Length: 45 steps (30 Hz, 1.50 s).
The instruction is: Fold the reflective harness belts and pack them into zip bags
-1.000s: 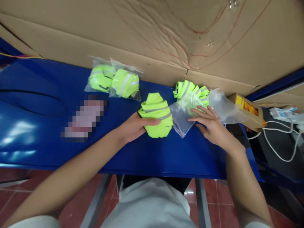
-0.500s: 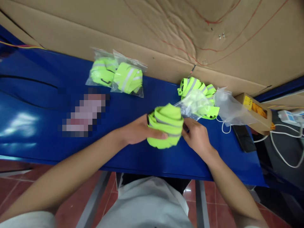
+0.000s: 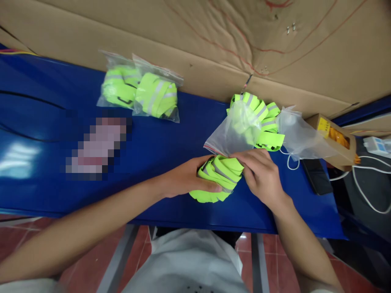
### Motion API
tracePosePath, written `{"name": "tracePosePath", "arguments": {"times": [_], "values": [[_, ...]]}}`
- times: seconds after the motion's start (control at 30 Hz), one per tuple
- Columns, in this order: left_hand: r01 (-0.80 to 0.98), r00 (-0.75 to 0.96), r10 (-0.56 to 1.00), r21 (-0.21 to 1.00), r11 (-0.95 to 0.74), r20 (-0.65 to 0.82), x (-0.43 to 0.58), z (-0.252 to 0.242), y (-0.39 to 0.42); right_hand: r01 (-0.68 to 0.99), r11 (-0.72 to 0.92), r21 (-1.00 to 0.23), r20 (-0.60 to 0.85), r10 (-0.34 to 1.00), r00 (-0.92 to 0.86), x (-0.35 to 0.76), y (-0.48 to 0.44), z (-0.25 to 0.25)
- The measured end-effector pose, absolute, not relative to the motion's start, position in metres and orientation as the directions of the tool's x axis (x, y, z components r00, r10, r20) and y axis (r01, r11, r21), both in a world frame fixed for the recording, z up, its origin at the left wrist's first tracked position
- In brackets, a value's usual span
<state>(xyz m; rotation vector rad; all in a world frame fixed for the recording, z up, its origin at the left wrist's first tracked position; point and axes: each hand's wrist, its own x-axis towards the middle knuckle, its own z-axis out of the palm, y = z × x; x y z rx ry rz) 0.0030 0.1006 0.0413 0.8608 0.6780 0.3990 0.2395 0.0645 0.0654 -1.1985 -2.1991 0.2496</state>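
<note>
A rolled bundle of neon yellow-green reflective strap [image 3: 224, 173] with grey stripes sits in my left hand [image 3: 186, 177], the thumb across its front and the fingers behind. Close against the bundle's right side, my right hand [image 3: 264, 177] pinches the mouth of a clear zip-lock bag [image 3: 224, 132]. That bag stretches up and away from the bundle, its red-lined edge just above my left fingers. My right fingertips are partly hidden. Behind the bag lies a loose heap of the same straps [image 3: 270, 122].
Two filled bags, one on the left [image 3: 120, 87] and one beside it [image 3: 157, 95], lie by the cardboard wall. Another clear bag [image 3: 301, 136], a black phone [image 3: 316, 177] and an open carton [image 3: 346, 142] are at the right. A blurred-out item [image 3: 97, 146] lies left on the blue table [image 3: 171, 213].
The bundle has come slightly nearer my body and tilted. My right hand has risen to its upper right, and the clear bag's mouth has swung left, over the top of the bundle.
</note>
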Motion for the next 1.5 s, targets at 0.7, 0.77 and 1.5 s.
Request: {"name": "tracePosePath", "arguments": {"times": [0.7, 0.77, 1.5], "values": [[-0.028, 0.653, 0.671, 0.875, 0.483, -0.35, 0.001, 0.038, 0.102, 0.814, 0.578, -0.062, 0.52, 0.715, -0.468, 0.225, 0.054, 0.062], [-0.027, 0.703, 0.625, 0.865, 0.501, -0.34, 0.001, 0.04, 0.103, 0.791, 0.605, -0.094, 0.511, 0.711, -0.483, 0.225, 0.052, 0.063], [-0.33, 0.535, 0.839, 0.89, 0.315, -0.098, 0.007, 0.043, 0.098, 0.211, -0.044, -0.976, -0.077, 0.986, -0.151, 0.198, 0.045, 0.042]]}}
